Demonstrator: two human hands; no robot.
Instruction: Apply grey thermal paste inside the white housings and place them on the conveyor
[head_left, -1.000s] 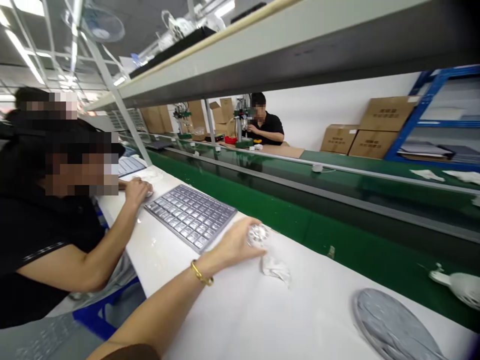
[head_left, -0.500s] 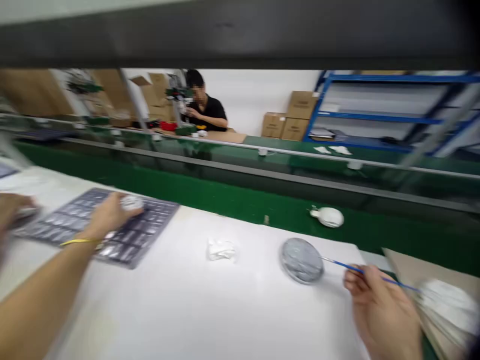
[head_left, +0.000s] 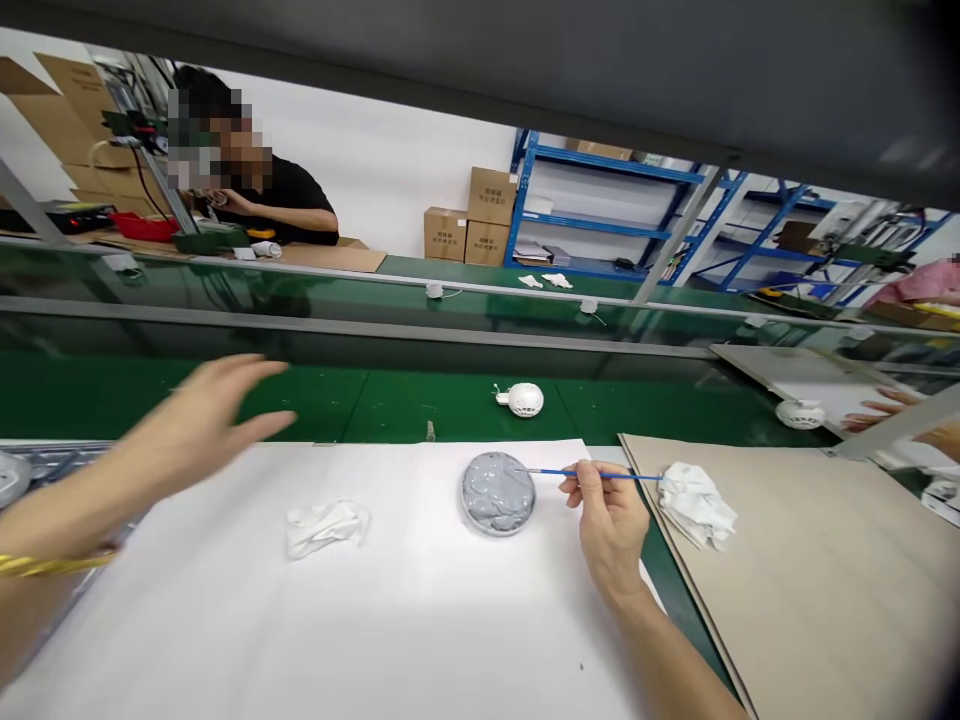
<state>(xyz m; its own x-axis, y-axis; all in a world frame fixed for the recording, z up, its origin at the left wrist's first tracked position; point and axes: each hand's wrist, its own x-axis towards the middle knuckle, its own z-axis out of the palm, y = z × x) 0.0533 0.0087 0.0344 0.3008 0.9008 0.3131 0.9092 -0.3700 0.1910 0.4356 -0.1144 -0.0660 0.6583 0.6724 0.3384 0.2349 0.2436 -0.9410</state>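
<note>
My right hand (head_left: 609, 520) pinches a thin blue brush (head_left: 600, 474) whose tip points left at a round dish of grey paste (head_left: 498, 493) on the white table sheet (head_left: 420, 610). My left hand (head_left: 201, 420) hovers open over the sheet's far left edge, fingers spread, holding nothing; a gold bangle (head_left: 45, 564) sits on that wrist. A crumpled white wipe (head_left: 327, 524) lies between the two hands. A second crumpled wipe (head_left: 696, 503) lies just right of the brush on a beige board (head_left: 810, 580).
A green conveyor belt (head_left: 420, 400) runs behind the sheet, carrying two white bulb-shaped parts (head_left: 523, 399) (head_left: 799, 413). A grey parts tray (head_left: 45, 462) shows at the far left. Another person's hand (head_left: 874, 412) reaches in at the right. A person in black (head_left: 274, 205) works beyond the belt.
The view swung right. My left hand left the parts tray, dropped the small clear part, and now hovers open. My right hand with the brush came into view beside the paste dish.
</note>
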